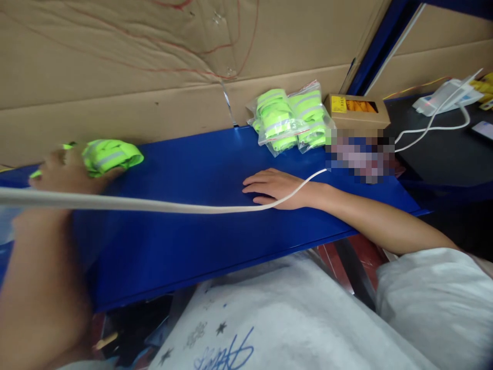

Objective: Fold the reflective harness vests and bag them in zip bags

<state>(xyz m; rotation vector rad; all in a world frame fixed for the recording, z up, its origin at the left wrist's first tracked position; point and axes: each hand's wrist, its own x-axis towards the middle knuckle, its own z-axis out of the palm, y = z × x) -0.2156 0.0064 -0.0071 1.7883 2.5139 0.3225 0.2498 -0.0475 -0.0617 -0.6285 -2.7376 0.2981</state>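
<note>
My left hand (pixel 63 172) is at the far left of the blue table top (pixel 185 226), closed round a rolled neon-green band with grey reflective stripes (pixel 110 155). My right hand (pixel 275 187) lies flat and open on the blue surface near the middle, fingers stretched toward the left, holding nothing. A white cable (pixel 162 205) runs across the view, over my right wrist. Two clear zip bags of the same neon-green bands (pixel 290 121) lie at the back of the table, apart from both hands.
A small brown cardboard box with a yellow label (pixel 358 110) sits right of the bags. Cardboard sheets (pixel 115 77) line the wall behind. A white device with a cable (pixel 442 97) rests on a dark surface at the right.
</note>
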